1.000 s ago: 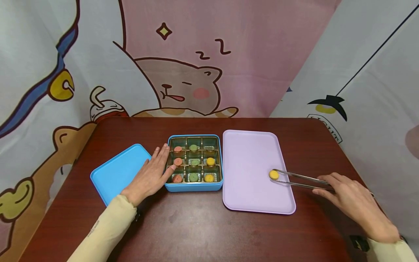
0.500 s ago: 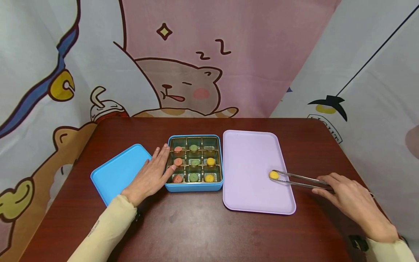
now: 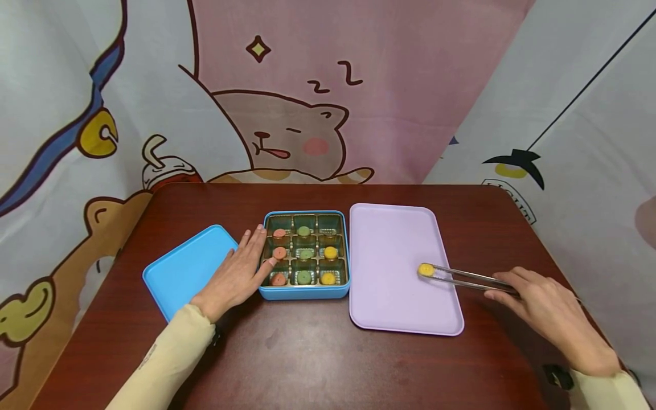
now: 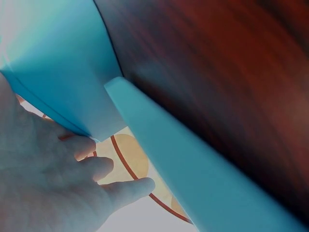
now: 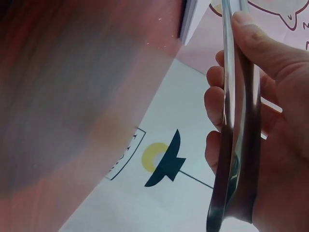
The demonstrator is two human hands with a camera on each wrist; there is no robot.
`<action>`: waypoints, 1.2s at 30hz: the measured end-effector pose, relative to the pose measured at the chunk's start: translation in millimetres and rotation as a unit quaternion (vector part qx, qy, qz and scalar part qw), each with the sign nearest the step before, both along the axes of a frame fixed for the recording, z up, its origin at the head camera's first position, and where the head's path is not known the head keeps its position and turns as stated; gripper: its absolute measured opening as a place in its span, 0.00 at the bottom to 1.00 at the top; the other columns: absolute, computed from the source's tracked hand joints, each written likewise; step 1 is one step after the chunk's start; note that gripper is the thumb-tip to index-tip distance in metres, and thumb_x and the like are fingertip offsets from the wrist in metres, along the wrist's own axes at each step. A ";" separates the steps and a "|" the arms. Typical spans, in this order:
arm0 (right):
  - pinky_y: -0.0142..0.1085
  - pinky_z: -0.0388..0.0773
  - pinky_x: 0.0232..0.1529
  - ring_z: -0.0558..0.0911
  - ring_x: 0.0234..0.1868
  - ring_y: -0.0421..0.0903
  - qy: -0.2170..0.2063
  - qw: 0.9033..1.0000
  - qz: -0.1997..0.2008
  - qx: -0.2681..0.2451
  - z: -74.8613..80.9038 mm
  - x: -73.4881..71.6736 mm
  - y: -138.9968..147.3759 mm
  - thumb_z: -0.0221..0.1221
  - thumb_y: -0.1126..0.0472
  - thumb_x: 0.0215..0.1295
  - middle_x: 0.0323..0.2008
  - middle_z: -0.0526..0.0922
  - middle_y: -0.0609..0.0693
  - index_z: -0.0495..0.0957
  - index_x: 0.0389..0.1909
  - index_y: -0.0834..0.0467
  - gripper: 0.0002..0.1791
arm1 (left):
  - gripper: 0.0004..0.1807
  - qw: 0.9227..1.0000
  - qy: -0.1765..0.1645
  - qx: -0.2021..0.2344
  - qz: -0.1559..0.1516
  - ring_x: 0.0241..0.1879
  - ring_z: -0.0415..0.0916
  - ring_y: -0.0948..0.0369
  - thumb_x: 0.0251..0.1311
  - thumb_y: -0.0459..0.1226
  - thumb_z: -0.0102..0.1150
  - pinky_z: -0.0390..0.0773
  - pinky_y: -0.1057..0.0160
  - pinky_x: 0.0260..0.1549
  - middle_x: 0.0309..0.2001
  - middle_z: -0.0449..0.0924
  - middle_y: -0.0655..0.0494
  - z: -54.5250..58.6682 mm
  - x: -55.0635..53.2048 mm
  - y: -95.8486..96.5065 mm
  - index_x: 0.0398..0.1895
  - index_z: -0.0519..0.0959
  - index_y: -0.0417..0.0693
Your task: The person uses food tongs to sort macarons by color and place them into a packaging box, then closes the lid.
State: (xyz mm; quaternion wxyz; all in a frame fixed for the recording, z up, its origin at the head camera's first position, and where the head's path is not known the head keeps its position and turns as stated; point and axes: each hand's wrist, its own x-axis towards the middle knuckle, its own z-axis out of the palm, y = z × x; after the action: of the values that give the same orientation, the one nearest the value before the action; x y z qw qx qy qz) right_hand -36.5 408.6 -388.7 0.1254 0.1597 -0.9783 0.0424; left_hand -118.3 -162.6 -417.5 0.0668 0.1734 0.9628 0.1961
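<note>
My right hand [image 3: 545, 310] grips a pair of metal tongs [image 3: 471, 279], thumb on one side and curled fingers on the other, as the right wrist view shows. Between the tong tips, over the lilac tray [image 3: 389, 307], is a small round yellow piece [image 3: 426, 270]. My left hand [image 3: 236, 276] lies with straight fingers along the left side of a blue box [image 3: 304, 293]. Inside that box a gold divided insert holds pink pieces [image 3: 279, 253], green pieces [image 3: 304, 277] and two yellow pieces [image 3: 330, 253]. The back right compartment [image 3: 328, 225] holds no piece.
A blue lid [image 3: 189, 267] lies on the dark red-brown table [image 3: 318, 353], left of the box and partly under my left forearm. The lilac tray stands close to the box's right side. A printed cloth [image 3: 410, 85] hangs behind the table.
The tongs have closed in on the yellow piece, which has shifted slightly left and up in the head view. My right hand moved slightly the same way. The left hand stays put.
</note>
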 end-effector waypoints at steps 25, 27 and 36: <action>0.50 0.76 0.27 0.81 0.28 0.47 0.028 0.999 0.036 -0.018 18.4 -22.8 -42.2 0.79 0.53 0.50 0.34 0.83 0.48 0.87 0.45 0.59 0.23 | 0.42 1.000 -0.002 -0.004 0.003 0.82 0.36 0.43 0.81 0.56 0.39 0.52 0.28 0.70 0.84 0.37 0.47 -0.5 -0.4 0.3 0.84 0.42 0.41; 0.47 0.74 0.25 0.78 0.26 0.45 0.033 0.998 0.047 -0.019 20.2 -26.3 -46.5 0.78 0.53 0.50 0.34 0.83 0.47 0.87 0.45 0.59 0.22 | 0.42 1.000 -0.003 -0.004 0.004 0.82 0.36 0.43 0.82 0.56 0.39 0.52 0.28 0.70 0.84 0.37 0.47 -0.4 -0.4 0.4 0.84 0.42 0.41; 0.45 0.74 0.24 0.77 0.26 0.44 0.043 0.997 0.067 -0.024 31.0 -41.0 -68.5 0.79 0.53 0.50 0.34 0.84 0.47 0.87 0.44 0.58 0.22 | 0.41 1.000 -0.002 -0.003 0.003 0.82 0.37 0.43 0.82 0.55 0.39 0.52 0.28 0.69 0.84 0.38 0.47 1.7 -0.7 0.6 0.84 0.43 0.41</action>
State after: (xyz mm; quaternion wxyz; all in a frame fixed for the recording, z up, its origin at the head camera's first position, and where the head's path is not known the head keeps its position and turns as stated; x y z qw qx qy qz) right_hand -77.5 340.0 -357.6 0.1682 0.2231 -0.9578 0.0670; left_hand -119.0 -162.0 -415.8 0.0686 0.1702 0.9637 0.1942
